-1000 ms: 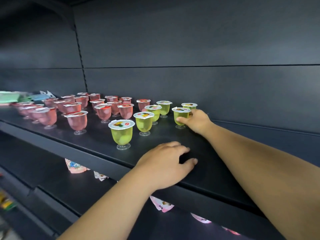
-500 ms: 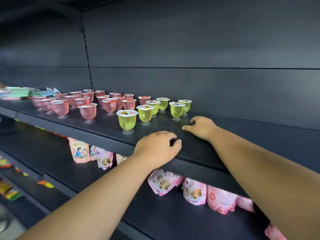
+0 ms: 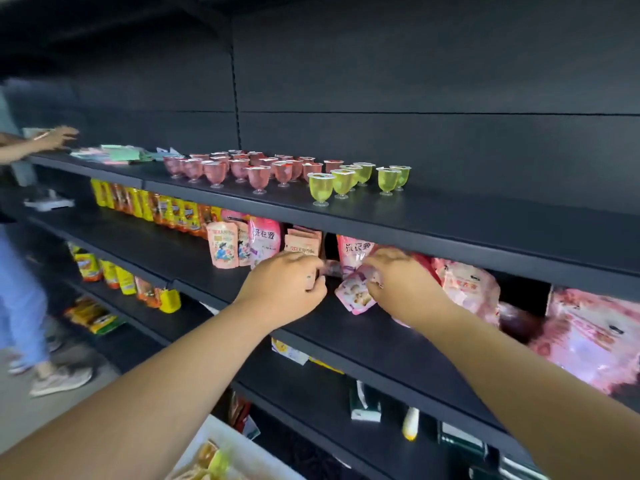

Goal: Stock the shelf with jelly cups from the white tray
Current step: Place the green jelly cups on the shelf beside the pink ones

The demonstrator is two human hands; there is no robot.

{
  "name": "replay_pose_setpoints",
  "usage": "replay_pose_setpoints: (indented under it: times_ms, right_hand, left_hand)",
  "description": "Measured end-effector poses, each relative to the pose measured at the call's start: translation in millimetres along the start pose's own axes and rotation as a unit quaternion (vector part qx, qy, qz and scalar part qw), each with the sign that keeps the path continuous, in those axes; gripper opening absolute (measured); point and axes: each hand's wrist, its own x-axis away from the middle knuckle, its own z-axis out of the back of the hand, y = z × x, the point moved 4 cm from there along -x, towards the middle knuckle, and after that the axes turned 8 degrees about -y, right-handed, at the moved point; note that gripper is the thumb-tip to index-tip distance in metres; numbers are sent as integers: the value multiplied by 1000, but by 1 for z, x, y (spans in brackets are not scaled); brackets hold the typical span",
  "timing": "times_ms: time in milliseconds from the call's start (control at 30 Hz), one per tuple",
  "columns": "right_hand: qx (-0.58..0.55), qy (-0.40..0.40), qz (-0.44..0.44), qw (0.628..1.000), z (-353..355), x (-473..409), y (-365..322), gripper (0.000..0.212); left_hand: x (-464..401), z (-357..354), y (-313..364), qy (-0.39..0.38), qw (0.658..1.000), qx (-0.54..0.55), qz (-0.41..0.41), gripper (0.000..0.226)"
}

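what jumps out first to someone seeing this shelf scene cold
The cluster of pink jelly cups with a smaller group of green jelly cups to their right stands out on the dark top shelf. Below it, both hands, left hand and right hand, reach among the pink pouches on the second shelf. A white tray shows at the bottom edge.

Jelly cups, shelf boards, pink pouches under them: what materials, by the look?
Jelly cups: likely clear thin plastic; the coloured jelly shows through the wall, and each has a small clear foot and a flat film lid.
Shelf boards: probably painted sheet metal; dark matte face, thin straight front lip, no grain.
Pink pouches: flexible printed plastic film, slightly glossy, with creased, bulging faces.
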Motion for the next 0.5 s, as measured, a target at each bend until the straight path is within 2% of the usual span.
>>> replay_pose_setpoints:
  times_ms: [100, 367, 500]
  right_hand:
    - [1, -33, 9, 999, -27, 20, -45, 39]
    - [-45, -140, -77, 986, -138, 53, -167, 34]
    - [-61, -203, -112, 971, -195, 70, -201, 30]
  left_hand:
    - [38, 1, -38, -20, 1000, 5, 14, 34]
    - [163, -22, -164, -117, 992, 26, 36, 33]
    - [211, -46, -212, -162, 984, 36, 68, 30]
